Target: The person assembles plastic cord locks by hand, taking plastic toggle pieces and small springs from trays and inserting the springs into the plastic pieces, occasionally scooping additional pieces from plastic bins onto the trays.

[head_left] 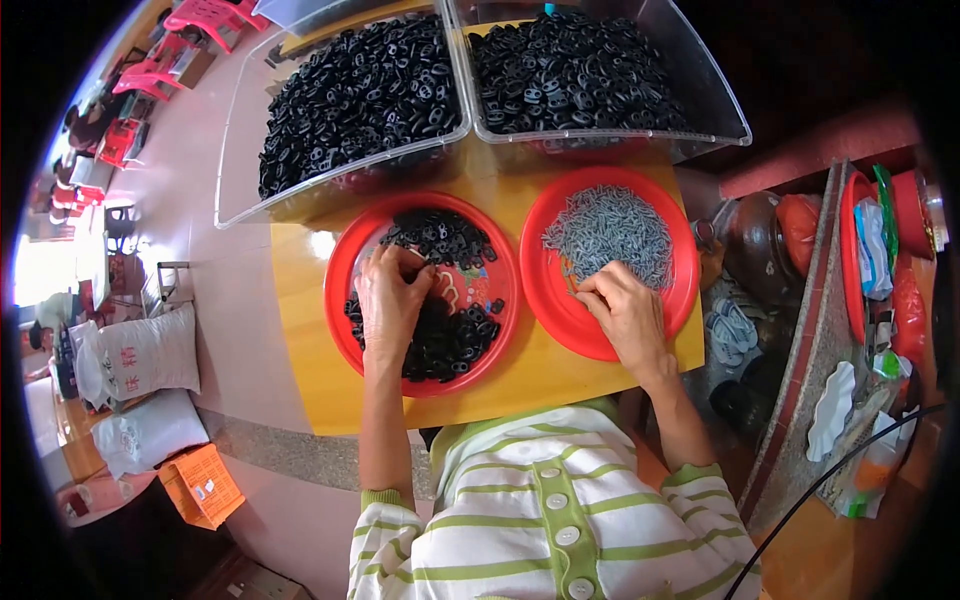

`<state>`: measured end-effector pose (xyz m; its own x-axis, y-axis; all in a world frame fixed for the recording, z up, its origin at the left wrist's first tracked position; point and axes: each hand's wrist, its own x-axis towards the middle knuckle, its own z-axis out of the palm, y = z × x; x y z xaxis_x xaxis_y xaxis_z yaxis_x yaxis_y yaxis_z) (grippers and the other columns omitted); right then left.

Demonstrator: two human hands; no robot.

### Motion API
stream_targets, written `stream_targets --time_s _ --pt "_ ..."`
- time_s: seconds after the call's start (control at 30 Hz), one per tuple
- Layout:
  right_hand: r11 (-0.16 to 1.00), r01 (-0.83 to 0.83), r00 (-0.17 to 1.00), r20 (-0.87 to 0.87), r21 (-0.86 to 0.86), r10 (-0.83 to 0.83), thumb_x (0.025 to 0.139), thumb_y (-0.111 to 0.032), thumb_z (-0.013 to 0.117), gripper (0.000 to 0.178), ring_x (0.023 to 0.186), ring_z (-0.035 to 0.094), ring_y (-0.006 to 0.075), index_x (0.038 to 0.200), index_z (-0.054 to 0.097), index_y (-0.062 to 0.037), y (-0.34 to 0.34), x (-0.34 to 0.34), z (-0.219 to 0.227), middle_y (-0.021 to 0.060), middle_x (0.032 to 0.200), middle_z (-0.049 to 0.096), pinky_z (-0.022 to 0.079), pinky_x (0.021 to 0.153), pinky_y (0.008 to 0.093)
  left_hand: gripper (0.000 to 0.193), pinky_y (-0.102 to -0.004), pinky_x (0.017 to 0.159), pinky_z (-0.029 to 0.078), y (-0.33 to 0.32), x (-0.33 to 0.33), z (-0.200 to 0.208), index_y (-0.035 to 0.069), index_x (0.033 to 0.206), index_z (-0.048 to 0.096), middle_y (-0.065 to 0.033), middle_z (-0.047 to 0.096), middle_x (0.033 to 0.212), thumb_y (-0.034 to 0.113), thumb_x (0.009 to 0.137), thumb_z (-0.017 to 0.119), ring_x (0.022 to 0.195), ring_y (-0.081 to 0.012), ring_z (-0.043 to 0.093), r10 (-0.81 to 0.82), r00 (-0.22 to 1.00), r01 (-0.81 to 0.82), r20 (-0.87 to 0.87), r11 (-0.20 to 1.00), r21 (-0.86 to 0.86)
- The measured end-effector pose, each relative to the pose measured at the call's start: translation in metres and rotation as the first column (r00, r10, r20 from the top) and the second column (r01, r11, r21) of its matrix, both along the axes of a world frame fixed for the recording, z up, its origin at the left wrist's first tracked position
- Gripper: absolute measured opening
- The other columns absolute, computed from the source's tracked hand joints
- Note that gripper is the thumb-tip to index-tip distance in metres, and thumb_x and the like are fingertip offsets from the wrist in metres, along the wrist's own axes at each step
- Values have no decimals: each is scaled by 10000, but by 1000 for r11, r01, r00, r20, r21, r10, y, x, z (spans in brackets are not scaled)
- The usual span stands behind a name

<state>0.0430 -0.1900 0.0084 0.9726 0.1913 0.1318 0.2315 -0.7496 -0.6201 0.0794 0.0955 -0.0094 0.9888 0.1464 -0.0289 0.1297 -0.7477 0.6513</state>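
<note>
My left hand (390, 300) is over the left red tray (337, 315), its thumb and fingers curled together in a pinch. What lies between those fingertips is too small and covered to make out. Small black two-holed plastic pieces (450, 345) lie in heaps in that tray, near and far of the hand. At the right red tray (560, 335), my right hand (622, 308) reaches over the near part with thumb and fingers closed. Just beyond its fingertips is a pile of small silvery screws (610, 235). Whether a screw is in the fingers does not show.
Two clear plastic bins full of black pieces, left bin (365, 95) and right bin (575, 75), stand behind the trays on the yellow table (310, 370). White sacks (150, 355) and an orange box (201, 485) are at left. A stone-edged ledge (800, 350) borders the right.
</note>
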Motion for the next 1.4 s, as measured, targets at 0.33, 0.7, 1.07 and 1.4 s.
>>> stream_targets --time_s 0.33,0.7,1.07,1.4 --pt "999 -21 999 -40 -25 20 765 -79 682 116 736 605 273 810 579 -51 5 4 7 73 809 554 479 635 385 129 -345 687 459 -1 -8 17 7 768 610 -88 593 793 55 710 714 728 -233 581 -42 980 71 195 987 -143" --pt "990 -96 995 -15 -99 95 774 -92 678 98 719 603 265 793 592 -49 10 12 4 76 803 562 479 618 369 214 -229 717 525 -54 -61 39 -38 1033 586 -78 633 911 -38 830 654 775 -137 649 62 994 -100 -84 318 -943" --pt "936 -231 959 97 -266 265 760 -81 640 97 713 601 246 743 548 -55 6 11 2 83 753 546 490 564 354 120 -220 729 506 -73 -82 28 -19 957 629 -54 651 898 4 844 662 800 -108 632 -97 988 -94 -117 215 -972" --pt "983 -102 994 -20 151 107 753 49 617 131 694 592 308 853 550 -2 -3 11 15 135 761 575 481 604 382 143 -205 705 510 -79 -86 33 -28 983 622 -61 662 869 6 848 654 767 -112 650 -89 986 -116 -139 232 -966"
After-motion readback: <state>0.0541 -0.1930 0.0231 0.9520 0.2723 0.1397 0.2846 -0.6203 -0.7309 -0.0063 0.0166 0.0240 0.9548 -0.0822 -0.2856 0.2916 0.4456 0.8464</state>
